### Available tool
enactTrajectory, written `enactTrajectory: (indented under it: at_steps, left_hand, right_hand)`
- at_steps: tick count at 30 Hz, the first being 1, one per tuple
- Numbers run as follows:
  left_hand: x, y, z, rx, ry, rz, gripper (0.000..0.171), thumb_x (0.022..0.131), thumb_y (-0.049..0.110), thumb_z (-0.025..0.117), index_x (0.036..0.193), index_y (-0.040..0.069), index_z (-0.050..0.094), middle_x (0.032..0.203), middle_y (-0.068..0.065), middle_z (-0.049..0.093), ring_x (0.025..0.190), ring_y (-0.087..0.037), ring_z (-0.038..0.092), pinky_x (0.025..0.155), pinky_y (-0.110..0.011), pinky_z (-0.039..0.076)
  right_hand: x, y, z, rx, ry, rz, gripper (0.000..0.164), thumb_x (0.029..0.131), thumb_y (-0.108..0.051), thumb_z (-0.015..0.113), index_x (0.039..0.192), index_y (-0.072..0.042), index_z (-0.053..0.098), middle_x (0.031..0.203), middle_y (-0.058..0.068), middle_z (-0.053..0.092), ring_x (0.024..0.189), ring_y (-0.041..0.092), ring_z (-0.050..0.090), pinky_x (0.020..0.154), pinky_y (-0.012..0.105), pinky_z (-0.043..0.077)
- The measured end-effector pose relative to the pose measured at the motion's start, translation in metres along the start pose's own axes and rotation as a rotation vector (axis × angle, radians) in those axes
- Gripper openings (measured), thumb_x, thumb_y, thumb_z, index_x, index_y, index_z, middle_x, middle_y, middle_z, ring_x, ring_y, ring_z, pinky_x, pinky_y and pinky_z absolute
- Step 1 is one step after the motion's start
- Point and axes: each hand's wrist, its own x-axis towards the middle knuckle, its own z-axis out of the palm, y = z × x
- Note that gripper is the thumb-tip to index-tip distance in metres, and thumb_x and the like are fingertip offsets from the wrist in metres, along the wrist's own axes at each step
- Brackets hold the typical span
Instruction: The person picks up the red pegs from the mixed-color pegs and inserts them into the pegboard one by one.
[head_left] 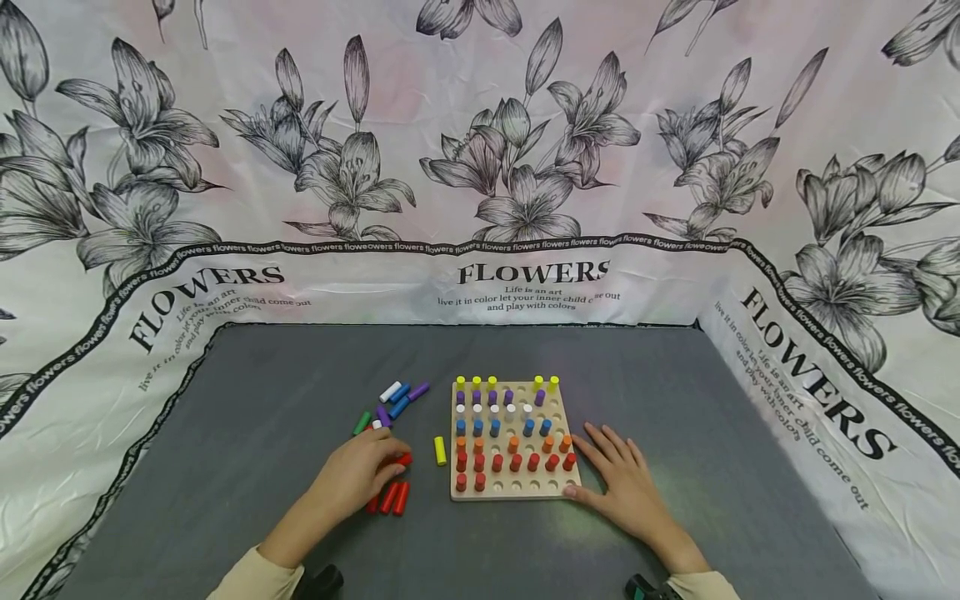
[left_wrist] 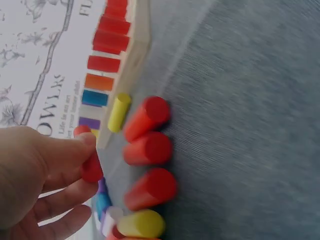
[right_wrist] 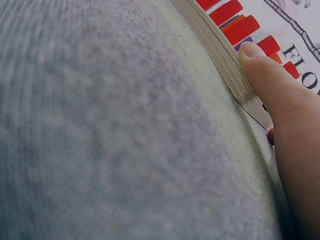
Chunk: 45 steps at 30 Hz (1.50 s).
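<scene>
My left hand point(head_left: 354, 475) pinches a red peg point(left_wrist: 92, 167) between thumb and fingertips, left of the wooden pegboard point(head_left: 517, 495). Several loose red pegs point(head_left: 401, 498) lie on the table beside that hand. Rows of yellow, purple, white, blue, orange and red pegs stand upright in the board; its front row has two red pegs point(head_left: 480, 482) at the left and bare holes to their right. At the board's right edge rests my right hand point(head_left: 626, 483), fingers extended, its thumb point(right_wrist: 270, 75) touching the front right corner.
A yellow peg point(head_left: 440, 451) lies between the left hand and the board. Behind the left hand are scattered blue pegs point(head_left: 399, 407), a green peg point(head_left: 362, 423), purple and white ones. Flower-printed cloth point(head_left: 525, 283) bounds the grey table point(head_left: 525, 554) at the back and sides.
</scene>
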Motion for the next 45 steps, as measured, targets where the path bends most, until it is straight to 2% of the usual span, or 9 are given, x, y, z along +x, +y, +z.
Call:
enactTrajectory:
  at_steps: [4,11,21,29,34,40,45]
  left_hand:
    - [0.006,0.006,-0.006,-0.042,-0.025,0.009,0.019,0.084,0.025,0.079,0.102,0.024,0.074,0.089,0.012,0.062,0.074,0.000,0.048,0.065,-0.021,0.045]
    - [0.018,0.028,-0.013,-0.138,-0.052,0.032,0.021,0.086,0.022,0.077,0.107,0.019,0.073,0.097,0.008,0.069,0.079,-0.006,0.064,0.068,-0.021,0.052]
    - [0.032,0.056,-0.012,-0.229,-0.074,0.107,0.023,0.089,0.023,0.075,0.110,0.016,0.072,0.100,0.005,0.073,0.086,-0.008,0.068,0.074,-0.023,0.056]
    - [0.036,0.065,-0.009,-0.276,-0.114,0.126,0.021,0.090,0.022,0.073,0.110,0.016,0.071,0.098,0.004,0.072,0.085,-0.010,0.067,0.073,-0.022,0.054]
    - [0.038,0.068,-0.007,-0.289,-0.137,0.128,0.021,0.090,0.023,0.073,0.110,0.016,0.071,0.098,0.005,0.072,0.085,-0.007,0.066,0.074,-0.021,0.054]
    - [0.041,0.070,-0.004,-0.275,-0.149,0.139,0.023,0.091,0.025,0.072,0.112,0.014,0.071,0.099,0.000,0.074,0.085,-0.006,0.067,0.074,-0.021,0.055]
    - [0.043,0.072,0.001,-0.267,-0.158,0.129,0.027,0.092,0.024,0.071,0.116,0.014,0.070,0.100,0.002,0.073,0.086,-0.007,0.066,0.075,-0.022,0.055]
  right_hand:
    - [0.000,0.000,0.000,-0.001,-0.001,0.003,0.081,0.081,-0.066,0.067,0.149,-0.027,0.045,0.160,0.007,0.036,0.149,0.039,0.027,0.114,0.069,0.015]
    - [0.001,0.002,0.002,0.002,0.004,0.003,0.081,0.081,-0.065,0.067,0.149,-0.027,0.046,0.160,0.007,0.036,0.149,0.039,0.026,0.114,0.068,0.015]
    - [0.001,0.002,0.002,-0.004,-0.001,0.006,0.081,0.081,-0.067,0.066,0.149,-0.028,0.045,0.160,0.006,0.036,0.149,0.038,0.026,0.114,0.068,0.014]
    - [0.000,0.002,0.004,0.000,0.002,0.004,0.082,0.081,-0.067,0.066,0.149,-0.027,0.046,0.160,0.007,0.036,0.149,0.038,0.026,0.114,0.068,0.014]
    - [0.000,0.003,0.003,0.001,-0.001,0.002,0.082,0.081,-0.067,0.067,0.149,-0.027,0.045,0.160,0.007,0.035,0.149,0.039,0.025,0.114,0.068,0.014]
    - [0.000,0.003,0.003,0.006,0.005,-0.004,0.082,0.081,-0.067,0.067,0.149,-0.026,0.045,0.160,0.007,0.036,0.149,0.039,0.025,0.114,0.068,0.013]
    - [0.000,0.002,0.002,0.000,-0.001,-0.001,0.081,0.081,-0.066,0.067,0.149,-0.027,0.045,0.160,0.007,0.036,0.149,0.039,0.025,0.114,0.069,0.014]
